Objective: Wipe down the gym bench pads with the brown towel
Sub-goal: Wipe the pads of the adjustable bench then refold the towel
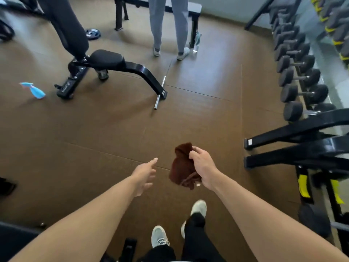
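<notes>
Currently right hand [203, 167] grip closed around the bunched brown towel [181, 165], fingers curled over its top, cloth hanging clear above the floor [94, 133]. Left hand [144, 176] grip spread, fingers straight, touching nothing, just beside the towel. Gym bench [105, 59] stands well apart, toward the floor's far left.

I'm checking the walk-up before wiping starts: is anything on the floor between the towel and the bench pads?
Mostly open floor. The brown towel is in the right hand; a steel bar lies by the bench foot, and a blue spray bottle sits off to its left.
</notes>
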Motion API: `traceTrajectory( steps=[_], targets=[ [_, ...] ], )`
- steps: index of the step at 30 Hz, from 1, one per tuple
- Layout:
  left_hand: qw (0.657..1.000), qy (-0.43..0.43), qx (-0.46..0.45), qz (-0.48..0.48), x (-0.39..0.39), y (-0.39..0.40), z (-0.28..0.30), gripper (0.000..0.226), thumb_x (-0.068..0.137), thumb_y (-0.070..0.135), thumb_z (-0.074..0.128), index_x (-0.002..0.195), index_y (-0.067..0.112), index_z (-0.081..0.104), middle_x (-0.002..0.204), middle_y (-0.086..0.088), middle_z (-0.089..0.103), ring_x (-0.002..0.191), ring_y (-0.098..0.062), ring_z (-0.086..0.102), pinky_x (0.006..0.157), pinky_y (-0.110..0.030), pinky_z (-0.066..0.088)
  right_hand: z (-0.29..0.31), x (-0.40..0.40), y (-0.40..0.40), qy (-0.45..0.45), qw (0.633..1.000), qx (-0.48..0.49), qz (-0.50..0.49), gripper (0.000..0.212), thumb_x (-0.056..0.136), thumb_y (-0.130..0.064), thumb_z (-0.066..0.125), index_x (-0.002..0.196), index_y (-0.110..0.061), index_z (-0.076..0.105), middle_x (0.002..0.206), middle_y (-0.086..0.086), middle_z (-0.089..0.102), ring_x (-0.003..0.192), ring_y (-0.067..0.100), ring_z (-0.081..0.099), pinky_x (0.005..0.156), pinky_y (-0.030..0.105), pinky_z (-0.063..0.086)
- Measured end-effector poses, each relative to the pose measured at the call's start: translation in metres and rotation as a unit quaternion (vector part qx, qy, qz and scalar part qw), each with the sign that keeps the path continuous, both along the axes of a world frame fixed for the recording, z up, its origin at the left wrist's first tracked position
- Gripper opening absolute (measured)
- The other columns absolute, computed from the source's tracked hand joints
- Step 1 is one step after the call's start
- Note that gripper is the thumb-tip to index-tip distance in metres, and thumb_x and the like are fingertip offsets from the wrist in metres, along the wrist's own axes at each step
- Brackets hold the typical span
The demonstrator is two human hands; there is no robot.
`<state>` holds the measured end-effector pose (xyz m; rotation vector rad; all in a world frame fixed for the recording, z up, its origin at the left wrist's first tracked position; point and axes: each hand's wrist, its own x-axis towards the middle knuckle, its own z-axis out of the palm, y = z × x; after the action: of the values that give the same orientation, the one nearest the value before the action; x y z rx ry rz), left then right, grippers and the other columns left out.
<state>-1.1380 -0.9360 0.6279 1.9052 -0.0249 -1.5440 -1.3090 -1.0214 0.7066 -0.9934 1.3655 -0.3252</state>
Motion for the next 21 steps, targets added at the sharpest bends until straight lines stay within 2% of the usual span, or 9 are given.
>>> traceTrajectory(
  steps=[3,6,9,10,12,15,17,19,21],
  targets=[
    [0.994,0.108,-0.002,0.021,0.001,-0.047,-0.001,0.083,0.089,0.068,0.056,0.144,0.007,0.047,0.144,-0.017,0.053,0.134,-0.034,0.049,0.11,-0.051,0.042,0.0,0.041,-0.049,-0.006,0.997,0.011,0.081,0.032,0.096,0.0,0.044,0.095,-0.016,0.072,0.091,0.017,0.071,0.076,0.028,0.067,0.072,0.038,0.057],
    [0.984,0.167,-0.029,0.049,0.011,-0.097,-0.005,0.105,0.075,0.087,0.052,0.145,0.008,0.047,0.147,-0.017,0.051,0.139,-0.033,0.045,0.114,-0.049,0.037,0.009,0.075,-0.111,-0.055,0.99,0.069,0.107,0.036,0.093,0.001,0.045,0.096,-0.018,0.075,0.086,0.016,0.071,0.068,0.027,0.065,0.067,0.034,0.054],
    [0.971,0.18,-0.103,0.12,0.028,-0.142,0.004,0.065,0.094,0.069,0.044,0.113,0.016,0.077,0.111,-0.016,0.075,0.105,-0.033,0.068,0.092,-0.042,0.053,0.023,0.103,-0.165,-0.122,0.973,0.142,0.133,0.035,0.094,0.0,0.047,0.101,-0.017,0.078,0.087,0.015,0.074,0.069,0.026,0.069,0.065,0.034,0.058],
    [0.963,0.183,-0.134,0.148,0.035,-0.156,0.007,0.053,0.099,0.059,0.043,0.112,0.02,0.077,0.103,-0.016,0.076,0.092,-0.032,0.069,0.08,-0.039,0.053,0.027,0.113,-0.18,-0.132,0.967,0.161,0.145,0.035,0.094,-0.001,0.049,0.104,-0.017,0.078,0.09,0.016,0.075,0.073,0.028,0.071,0.069,0.036,0.06],
    [0.934,0.207,-0.195,0.216,0.058,-0.184,0.017,0.054,0.1,0.054,0.043,0.131,0.016,0.065,0.112,-0.021,0.072,0.093,-0.034,0.069,0.075,-0.039,0.052,0.032,0.134,-0.211,-0.129,0.958,0.173,0.19,0.034,0.093,-0.004,0.051,0.109,-0.018,0.078,0.098,0.017,0.075,0.084,0.03,0.07,0.078,0.042,0.057],
    [0.898,0.255,-0.231,0.275,0.098,-0.217,0.031,0.089,0.09,0.082,0.03,0.135,0.013,0.063,0.133,-0.023,0.063,0.118,-0.038,0.065,0.094,-0.048,0.051,0.037,0.181,-0.259,-0.07,0.952,0.159,0.25,0.038,0.094,-0.005,0.051,0.1,-0.027,0.082,0.094,0.01,0.076,0.088,0.029,0.068,0.081,0.044,0.056],
    [0.887,0.277,-0.251,0.272,0.121,-0.232,0.038,0.106,0.079,0.093,0.023,0.14,0.014,0.059,0.143,-0.021,0.056,0.132,-0.039,0.054,0.113,-0.051,0.04,0.037,0.207,-0.283,-0.048,0.952,0.12,0.276,0.04,0.096,-0.004,0.049,0.1,-0.029,0.08,0.094,0.009,0.075,0.088,0.028,0.068,0.082,0.042,0.058],
    [0.874,0.289,-0.281,0.271,0.156,-0.252,0.034,0.111,0.077,0.095,0.026,0.148,0.013,0.049,0.151,-0.02,0.048,0.14,-0.038,0.045,0.121,-0.051,0.027,0.033,0.248,-0.315,-0.038,0.948,0.076,0.307,0.033,0.099,-0.006,0.05,0.109,-0.026,0.075,0.1,0.009,0.075,0.09,0.026,0.07,0.089,0.042,0.059],
    [0.873,0.28,-0.286,0.279,0.19,-0.271,0.029,0.108,0.079,0.093,0.028,0.147,0.012,0.049,0.15,-0.02,0.049,0.14,-0.039,0.045,0.122,-0.053,0.026,0.026,0.28,-0.342,-0.031,0.942,0.049,0.331,0.019,0.099,-0.018,0.065,0.114,-0.026,0.073,0.103,0.005,0.079,0.092,0.022,0.075,0.093,0.041,0.06]
  ],
)
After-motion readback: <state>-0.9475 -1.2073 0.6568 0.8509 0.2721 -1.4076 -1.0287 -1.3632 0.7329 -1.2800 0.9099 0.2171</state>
